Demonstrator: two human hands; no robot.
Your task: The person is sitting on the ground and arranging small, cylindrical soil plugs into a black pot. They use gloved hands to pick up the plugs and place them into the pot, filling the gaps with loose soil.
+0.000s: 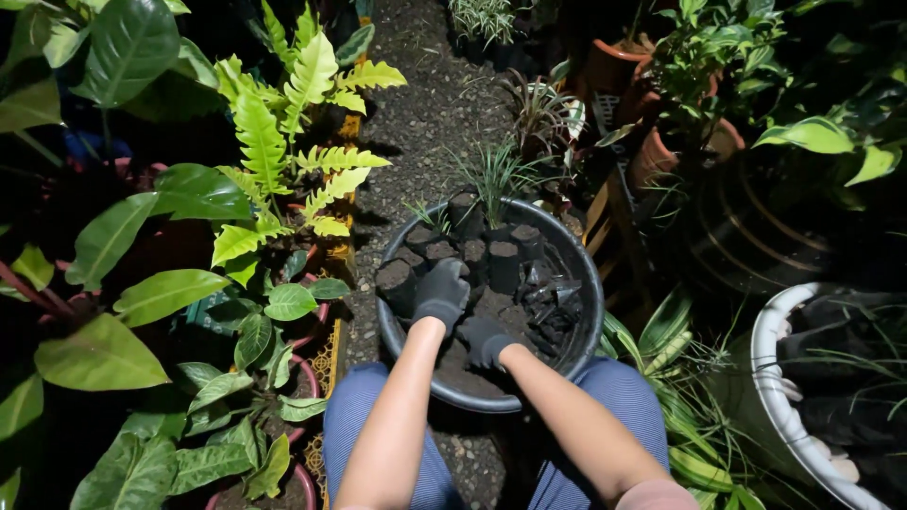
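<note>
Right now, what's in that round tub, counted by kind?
Soil-filled black bags: 7
Empty black bags, crumpled pile: 1
Grass plants: 1
Gloved hands, left and right: 2
Total in the tub: 11

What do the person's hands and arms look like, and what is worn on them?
Both the left hand and the right hand wear dark grey work gloves that end at the wrists. The forearms are bare. A pale pink sleeve edge shows on the right upper arm.
</note>
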